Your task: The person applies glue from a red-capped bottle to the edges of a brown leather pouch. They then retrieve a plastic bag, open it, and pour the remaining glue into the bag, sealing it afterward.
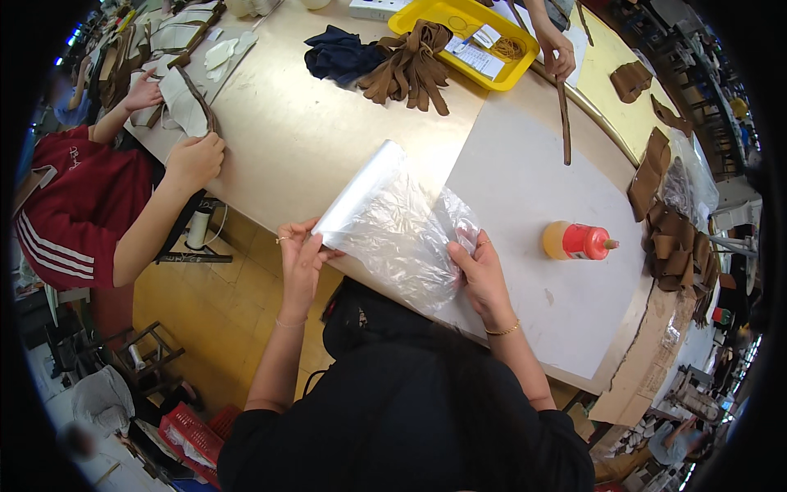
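a worker's two hands stretch clear plastic at the near edge of a worktable [279, 123]. the left hand [299, 266] is closed on the lower end of a plastic roll [357, 193], thumb in front and fingers partly hidden behind. the right hand [486, 283] pinches the crinkled loose film [402, 238] between thumb and fingers. the roll slants up and away over the table's edge; whether its far end touches the surface cannot be told. to the right, a red-and-orange bottle [574, 240] stands out on a grey sheet [525, 189]. beyond lie dark blue cloth [336, 56], brown strips [410, 70] and a yellow tray [500, 83]. at left, a co-worker in a red shirt [98, 197] holds a white piece [187, 102] with brown edging; at upper right, another person's hand [556, 53] holds a narrow brown strip [565, 123].
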`<state>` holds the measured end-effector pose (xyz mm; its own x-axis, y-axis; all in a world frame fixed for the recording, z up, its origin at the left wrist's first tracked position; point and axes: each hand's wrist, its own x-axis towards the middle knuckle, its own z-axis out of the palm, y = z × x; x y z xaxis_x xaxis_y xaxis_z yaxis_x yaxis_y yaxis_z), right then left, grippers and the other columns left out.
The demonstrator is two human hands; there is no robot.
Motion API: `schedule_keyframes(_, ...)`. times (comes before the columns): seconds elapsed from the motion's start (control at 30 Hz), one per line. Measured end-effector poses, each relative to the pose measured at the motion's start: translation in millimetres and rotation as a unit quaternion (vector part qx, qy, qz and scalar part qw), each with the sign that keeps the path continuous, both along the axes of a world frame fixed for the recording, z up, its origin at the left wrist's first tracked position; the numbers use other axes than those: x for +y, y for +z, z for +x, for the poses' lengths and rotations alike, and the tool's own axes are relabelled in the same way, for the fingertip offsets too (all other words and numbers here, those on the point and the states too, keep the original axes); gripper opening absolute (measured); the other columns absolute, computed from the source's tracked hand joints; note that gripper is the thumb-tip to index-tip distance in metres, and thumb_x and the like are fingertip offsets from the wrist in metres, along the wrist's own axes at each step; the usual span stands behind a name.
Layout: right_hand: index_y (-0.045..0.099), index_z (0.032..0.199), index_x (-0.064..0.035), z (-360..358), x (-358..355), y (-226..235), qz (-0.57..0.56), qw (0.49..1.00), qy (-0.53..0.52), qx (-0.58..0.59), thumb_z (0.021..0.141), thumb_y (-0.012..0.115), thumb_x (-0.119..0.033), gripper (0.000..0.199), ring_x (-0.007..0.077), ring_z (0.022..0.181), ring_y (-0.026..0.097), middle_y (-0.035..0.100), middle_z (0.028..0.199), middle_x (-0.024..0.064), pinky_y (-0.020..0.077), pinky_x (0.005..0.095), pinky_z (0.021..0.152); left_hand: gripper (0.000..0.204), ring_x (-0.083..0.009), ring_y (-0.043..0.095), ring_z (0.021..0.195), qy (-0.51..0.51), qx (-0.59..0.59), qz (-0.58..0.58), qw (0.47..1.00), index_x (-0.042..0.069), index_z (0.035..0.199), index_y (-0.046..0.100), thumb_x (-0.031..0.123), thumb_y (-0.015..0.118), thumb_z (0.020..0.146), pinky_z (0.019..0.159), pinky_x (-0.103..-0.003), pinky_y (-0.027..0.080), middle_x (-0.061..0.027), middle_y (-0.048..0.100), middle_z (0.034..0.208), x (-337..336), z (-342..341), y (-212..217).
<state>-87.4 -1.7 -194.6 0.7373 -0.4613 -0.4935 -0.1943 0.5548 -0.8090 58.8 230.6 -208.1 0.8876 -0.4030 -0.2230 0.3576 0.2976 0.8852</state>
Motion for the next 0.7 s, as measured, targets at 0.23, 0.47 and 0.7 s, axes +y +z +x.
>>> schedule_keyframes(0.23,0.048,0.119,-0.0027,-29.8,-25.4,11.3,-0.108,0.990,0.026,0.085,0.090,0.069,-0.017,0.038,0.0001,0.058,0.048,0.061,0.082,-0.0022,0.0360,0.0163,0.047,0.068,-0.0269,0.063,0.094,-0.233,-0.126,0.372,0.890,0.000,0.139,0.035,0.027,0.069,0.088,0.079,-0.035,0.053,-0.0175,0.056,0.109,-35.4,37.5,33.4)
schedule_keyframes(0.47,0.050,0.111,-0.0021,-81.9,-38.2,13.3,-0.172,0.974,-0.080,0.122,0.089,0.069,-0.013,0.031,-0.0014,0.053,0.038,0.052,0.066,-0.0068,0.0276,0.0174,0.046,0.089,-0.0395,0.063,0.086,-0.345,-0.323,0.559,0.682,0.002,0.146,0.032,0.051,0.069,0.083,0.080,-0.044,0.051,-0.0254,0.056,0.105,-78.1,9.9,56.9)
schedule_keyframes(0.7,0.056,0.104,-0.0011,-119.6,-41.3,1.3,-0.262,0.949,-0.081,0.155,0.091,0.067,-0.012,0.021,-0.0003,0.056,0.035,0.050,0.066,-0.0081,0.0279,0.0187,0.050,0.085,-0.0411,0.063,0.084,-0.346,-0.362,0.553,0.666,-0.001,0.143,0.036,0.060,0.056,0.087,0.073,-0.046,0.053,-0.0267,0.055,0.099,-98.0,0.7,55.2)
